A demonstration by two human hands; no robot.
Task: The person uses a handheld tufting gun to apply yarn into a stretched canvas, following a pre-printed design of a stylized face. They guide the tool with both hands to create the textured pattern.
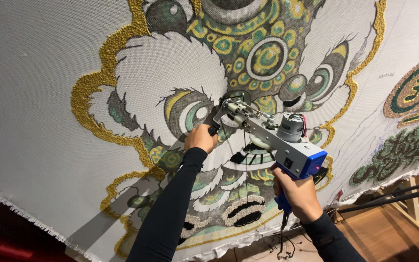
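Both hands are clamped on the tufting gun [272, 138]: the right hand [297, 194] is wrapped tight around the blue pistol grip at the rear, under the body, and the left hand [201, 138] is closed on the black front handle beside the needle end, so one hand carries the weight while the other steers the tip and presses it into the cloth. The stretched backing cloth [30, 87] fills almost the whole view and stands upright in front of the person, which seems to be why the gun is held out level at arm's length, its nose touching the fabric near the middle of the design. That design is a large lion-dance face [248, 58], outlined in thick gold yarn with green, yellow and grey rings, white fluffy patches and dark stripes lower down; bare cloth lies to the left. At right, separate green and gold motifs [413, 92] sit on the same cloth. The gun itself is a grey metal body with a blue rear block, a small cylindrical motor [291, 127] on top and a silver linkage running forward to the needle
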